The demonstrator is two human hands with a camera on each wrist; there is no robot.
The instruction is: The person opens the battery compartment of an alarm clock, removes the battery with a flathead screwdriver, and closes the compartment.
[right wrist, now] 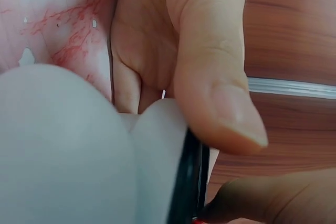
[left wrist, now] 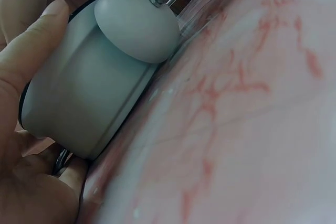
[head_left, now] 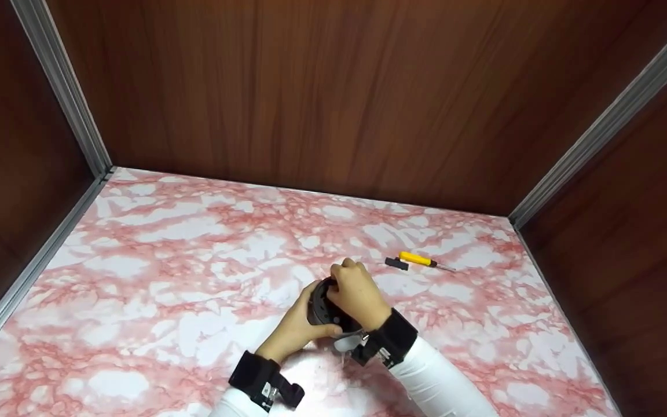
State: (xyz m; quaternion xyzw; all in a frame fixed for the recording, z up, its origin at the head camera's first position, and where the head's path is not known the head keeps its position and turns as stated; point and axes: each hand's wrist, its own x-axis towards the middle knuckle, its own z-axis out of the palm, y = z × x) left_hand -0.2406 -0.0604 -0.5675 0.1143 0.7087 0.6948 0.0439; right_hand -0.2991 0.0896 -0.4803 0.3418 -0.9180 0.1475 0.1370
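A grey twin-bell alarm clock (left wrist: 100, 93) is tilted over the table, its black back (head_left: 322, 310) facing up in the head view. My left hand (head_left: 297, 325) grips the clock round its side, the thumb over the rim and fingers beneath. A rounded bell (left wrist: 136, 22) shows in the left wrist view. My right hand (head_left: 362, 296) bends over the back, its fingers curled at the far rim. In the right wrist view a right-hand finger (right wrist: 268, 198) touches the back beside a small red spot. I cannot tell whether these fingers pinch anything.
To the right of the clock lie a small black plastic piece (head_left: 396, 264) and a yellow-handled screwdriver (head_left: 414, 258), its shaft pointing right. Brown wood-grain panels (head_left: 310, 98) with metal corner strips enclose the red-and-white marbled table (head_left: 183, 278) at the back and sides.
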